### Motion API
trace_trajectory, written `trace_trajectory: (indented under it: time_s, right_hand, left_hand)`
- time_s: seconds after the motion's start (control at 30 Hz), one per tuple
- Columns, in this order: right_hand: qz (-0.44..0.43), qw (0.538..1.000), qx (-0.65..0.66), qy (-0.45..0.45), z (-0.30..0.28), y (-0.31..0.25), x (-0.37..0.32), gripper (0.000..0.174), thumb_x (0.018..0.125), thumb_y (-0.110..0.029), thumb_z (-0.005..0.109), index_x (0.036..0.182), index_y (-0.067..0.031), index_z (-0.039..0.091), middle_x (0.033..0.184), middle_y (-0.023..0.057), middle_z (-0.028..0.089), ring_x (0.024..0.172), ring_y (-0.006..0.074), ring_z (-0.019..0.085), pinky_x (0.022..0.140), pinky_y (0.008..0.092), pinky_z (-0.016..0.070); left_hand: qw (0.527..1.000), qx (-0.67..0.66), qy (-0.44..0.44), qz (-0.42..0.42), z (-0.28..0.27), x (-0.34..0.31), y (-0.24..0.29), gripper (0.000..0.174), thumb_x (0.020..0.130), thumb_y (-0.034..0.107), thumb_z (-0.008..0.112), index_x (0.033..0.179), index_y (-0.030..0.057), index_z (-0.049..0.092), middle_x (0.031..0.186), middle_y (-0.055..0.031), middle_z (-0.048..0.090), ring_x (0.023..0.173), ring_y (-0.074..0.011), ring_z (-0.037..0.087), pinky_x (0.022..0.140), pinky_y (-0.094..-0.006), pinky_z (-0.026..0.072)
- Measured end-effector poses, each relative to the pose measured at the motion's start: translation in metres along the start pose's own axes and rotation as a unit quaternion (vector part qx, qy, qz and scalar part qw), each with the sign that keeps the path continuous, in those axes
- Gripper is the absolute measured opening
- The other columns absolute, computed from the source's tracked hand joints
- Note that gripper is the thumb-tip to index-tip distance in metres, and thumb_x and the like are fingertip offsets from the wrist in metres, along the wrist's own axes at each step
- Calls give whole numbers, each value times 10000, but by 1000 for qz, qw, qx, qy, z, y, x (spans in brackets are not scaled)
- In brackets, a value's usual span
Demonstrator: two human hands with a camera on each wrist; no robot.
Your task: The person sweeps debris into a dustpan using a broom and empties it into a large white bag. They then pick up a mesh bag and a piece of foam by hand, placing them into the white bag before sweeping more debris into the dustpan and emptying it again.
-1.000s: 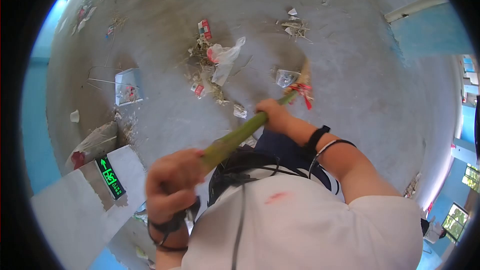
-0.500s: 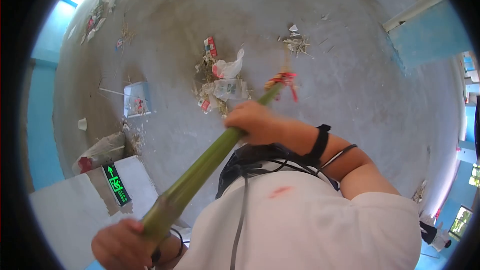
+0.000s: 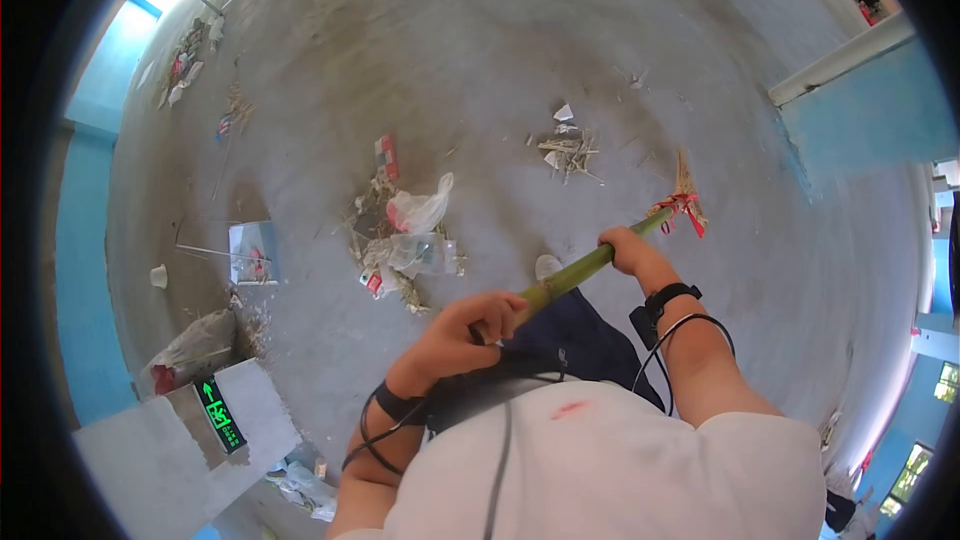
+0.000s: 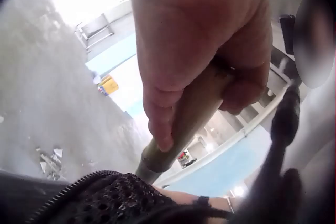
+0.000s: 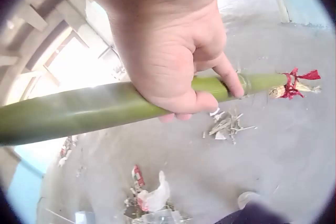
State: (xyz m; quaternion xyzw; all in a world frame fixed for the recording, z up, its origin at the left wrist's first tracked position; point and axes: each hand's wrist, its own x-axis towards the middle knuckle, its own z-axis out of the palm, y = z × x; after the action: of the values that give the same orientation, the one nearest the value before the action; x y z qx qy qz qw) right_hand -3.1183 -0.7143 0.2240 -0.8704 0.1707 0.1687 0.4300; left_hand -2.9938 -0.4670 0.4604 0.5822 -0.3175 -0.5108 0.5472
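A broom with a green bamboo handle (image 3: 578,274) slants across the front of the person's body in the head view. Its straw head (image 3: 684,172), bound with red strips (image 5: 294,83), is low over the floor at the right. The left hand (image 3: 468,332) grips the handle's upper end; in the left wrist view its fingers (image 4: 161,124) wrap the pole. Further down, close to the straw head, the right hand (image 3: 636,254) holds the handle, thumb and fingers curled round it in the right wrist view.
A litter heap with a white plastic bag (image 3: 424,206) lies on the floor ahead, and a smaller straw pile (image 3: 568,154) beyond it. At the left are a dustpan-like tray (image 3: 252,252), a sack (image 3: 200,345) and a ledge with a green exit sign (image 3: 220,414). A blue partition (image 3: 860,100) stands right.
The straw head has swung from over the middle of the floor to the right. Both hands have moved right with the handle, the left hand also coming up from the lower left.
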Motion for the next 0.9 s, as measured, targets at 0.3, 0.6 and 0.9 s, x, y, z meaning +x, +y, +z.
trace_trajectory:
  time_s: [0.3,0.6,0.9]
  right_hand:
    - [-206,973,-77,-66,-26,5,107,235,582,3,591,800,-86,587,807,134,576,812,315,541,705,377,431]
    - [-359,894,14,-267,-21,-207,61,257,580,22,525,794,-107,583,741,135,579,758,314,558,658,372,438]
    - [-447,848,44,-281,-3,-290,-38,299,596,9,530,880,-85,547,863,129,529,882,306,491,729,388,406]
  left_hand:
    - [969,33,236,-56,30,44,23,214,504,-114,506,538,35,355,796,-106,541,892,-248,513,692,-292,375]
    - [880,143,440,111,99,-71,128,255,485,-73,552,541,104,379,563,-26,438,611,-208,478,705,-364,403]
    - [832,189,483,195,138,-251,117,205,536,26,592,674,75,449,682,-48,470,693,-213,501,690,-363,433]
